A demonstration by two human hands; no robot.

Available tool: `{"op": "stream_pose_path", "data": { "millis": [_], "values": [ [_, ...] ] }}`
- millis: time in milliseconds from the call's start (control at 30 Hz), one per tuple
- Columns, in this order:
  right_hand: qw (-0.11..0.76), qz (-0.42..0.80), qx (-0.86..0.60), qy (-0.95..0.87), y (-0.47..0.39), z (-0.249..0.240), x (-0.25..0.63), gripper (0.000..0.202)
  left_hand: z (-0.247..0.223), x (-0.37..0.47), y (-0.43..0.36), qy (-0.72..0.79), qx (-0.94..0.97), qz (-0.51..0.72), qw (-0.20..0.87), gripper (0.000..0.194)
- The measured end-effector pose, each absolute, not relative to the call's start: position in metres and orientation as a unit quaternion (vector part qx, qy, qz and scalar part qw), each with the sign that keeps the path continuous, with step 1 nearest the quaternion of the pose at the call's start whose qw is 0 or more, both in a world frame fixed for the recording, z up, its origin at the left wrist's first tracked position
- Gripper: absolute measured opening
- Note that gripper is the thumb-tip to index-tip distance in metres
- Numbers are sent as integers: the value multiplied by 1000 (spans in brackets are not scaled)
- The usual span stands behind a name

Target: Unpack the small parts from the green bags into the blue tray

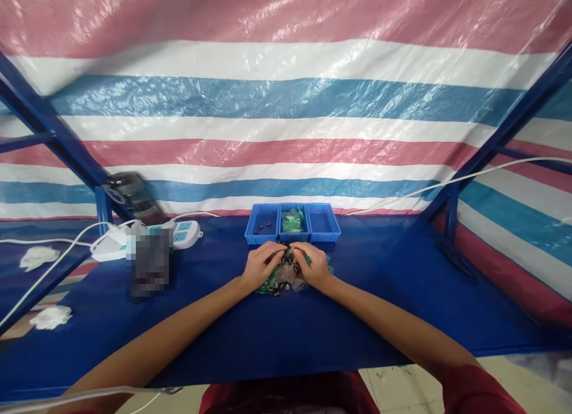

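Note:
My left hand point(263, 264) and my right hand point(313, 265) meet over a small heap of parts on the blue table. Both have their fingers bent and pinched together, the tips almost touching each other. Whatever lies between the fingertips is too small to make out. Beneath them are green pieces like circuit boards point(267, 285), a clear plastic bag point(286, 274) and several small dark and metallic parts point(286, 286). Just behind my hands stand three joined blue bins point(263, 239). The left bin has a few small dark parts, the middle one green pieces point(292, 220), and the right one shows its bare bottom.
A white power strip point(190, 234) with cables lies at the back left, beside a blurred-out dark object point(151, 262). Behind it leans a dark jar-like container point(136, 196). Crumpled white tissues point(51, 317) lie far left. Blue metal posts point(451, 214) flank the table before a striped tarp.

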State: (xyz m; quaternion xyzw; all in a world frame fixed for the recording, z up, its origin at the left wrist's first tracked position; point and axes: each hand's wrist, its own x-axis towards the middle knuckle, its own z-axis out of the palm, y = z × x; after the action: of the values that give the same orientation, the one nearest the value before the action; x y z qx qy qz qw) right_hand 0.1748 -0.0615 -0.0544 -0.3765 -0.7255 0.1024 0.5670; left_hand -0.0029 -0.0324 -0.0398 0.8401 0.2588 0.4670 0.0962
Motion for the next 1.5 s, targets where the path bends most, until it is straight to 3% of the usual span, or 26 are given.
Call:
{"op": "stream_pose_path", "data": {
  "millis": [267,800,1500],
  "values": [
    [561,146,-384,-719,-60,-56,174,21,-39,-4,-32,258,838,472,93,16],
    [536,91,-409,-733,-58,-56,179,30,-42,0,-30,257,840,468,101,17],
    [560,105,-392,-722,-59,-57,179,17,-43,1,-31,259,840,467,99,16]
  ]
}}
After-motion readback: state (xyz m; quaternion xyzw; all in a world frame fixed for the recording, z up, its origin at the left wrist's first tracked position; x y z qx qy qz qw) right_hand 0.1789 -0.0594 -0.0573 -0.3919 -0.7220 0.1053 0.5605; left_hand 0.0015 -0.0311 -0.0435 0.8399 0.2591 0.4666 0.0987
